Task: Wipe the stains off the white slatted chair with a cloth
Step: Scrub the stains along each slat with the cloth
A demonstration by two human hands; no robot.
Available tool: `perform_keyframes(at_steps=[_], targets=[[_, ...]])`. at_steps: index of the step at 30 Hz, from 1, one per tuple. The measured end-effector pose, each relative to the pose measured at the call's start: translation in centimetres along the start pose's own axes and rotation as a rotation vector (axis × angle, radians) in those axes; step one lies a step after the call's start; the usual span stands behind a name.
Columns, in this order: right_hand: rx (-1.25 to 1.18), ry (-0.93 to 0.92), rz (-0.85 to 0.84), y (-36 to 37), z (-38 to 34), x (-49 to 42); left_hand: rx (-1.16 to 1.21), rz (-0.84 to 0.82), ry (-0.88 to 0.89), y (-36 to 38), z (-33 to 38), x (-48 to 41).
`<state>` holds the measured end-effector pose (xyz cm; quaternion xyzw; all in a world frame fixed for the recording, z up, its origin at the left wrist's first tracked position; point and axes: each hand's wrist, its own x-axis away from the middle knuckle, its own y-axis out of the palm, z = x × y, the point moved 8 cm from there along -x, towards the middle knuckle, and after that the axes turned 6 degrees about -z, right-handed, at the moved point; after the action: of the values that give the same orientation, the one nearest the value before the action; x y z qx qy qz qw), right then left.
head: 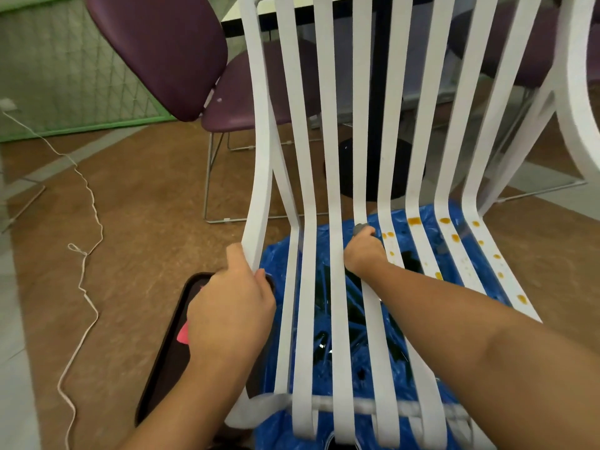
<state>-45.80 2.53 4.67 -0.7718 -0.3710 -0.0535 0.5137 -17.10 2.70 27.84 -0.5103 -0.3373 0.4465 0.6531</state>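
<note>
The left hand (232, 306) is curled round the outer left slat of the white slatted chair (362, 125), so the chair is held still. The right hand (363, 253) is closed round a small grey cloth (363, 228), which is pressed on a middle slat where the seat bends up into the back. The chair fills the middle and right of the frame. Orange stains (414, 220) are dotted over the slats on the right, just past the cloth, and they are not yet wiped. The cloth looks soft and is likely easy to bunch up and fold round a thin slat. The slats look hard and smooth, maybe a bit bendy, so each is best rubbed along its length while the frame is held at the edge. A blue plastic sheet (279, 258) is spread under the seat. A dark tray (168, 352) is seen at the lower left, a white cord (94, 209) on the floor at the left, and a purple chair (156, 50) at the upper left.
</note>
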Motion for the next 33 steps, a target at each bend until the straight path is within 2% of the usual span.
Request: perform_keyframes(at_steps=[3,8,10,15,20,27,32,33], targets=[[0.113,-0.075,-0.007,-0.3,-1.2,-1.2,0.063,-0.021,-0.015,0.0,-0.3,-0.1],[0.179,-0.066,0.001,-0.6,-2.1,-3.2,0.072,-0.037,-0.024,0.3,-0.5,-0.3],[0.119,-0.04,0.015,-1.0,-2.1,-3.5,0.076,-0.051,-0.035,0.4,-0.6,-0.3],[0.146,-0.053,0.037,-1.6,-2.5,-2.9,0.089,-0.071,-0.073,0.2,-0.5,-0.4],[0.102,-0.066,0.053,-2.1,-2.8,-2.3,0.185,-0.089,-0.067,0.3,-0.9,-0.6],[0.175,-0.032,0.037,-1.2,-1.7,-0.1,0.325,-0.099,-0.07,1.0,-1.8,-1.4],[-0.043,-0.075,0.09,-0.8,0.0,2.7,0.297,-0.117,-0.063,1.3,-1.6,-1.7],[-0.015,-0.103,0.083,-0.6,0.2,3.4,0.31,-0.129,-0.063,1.4,-1.7,-1.8]])
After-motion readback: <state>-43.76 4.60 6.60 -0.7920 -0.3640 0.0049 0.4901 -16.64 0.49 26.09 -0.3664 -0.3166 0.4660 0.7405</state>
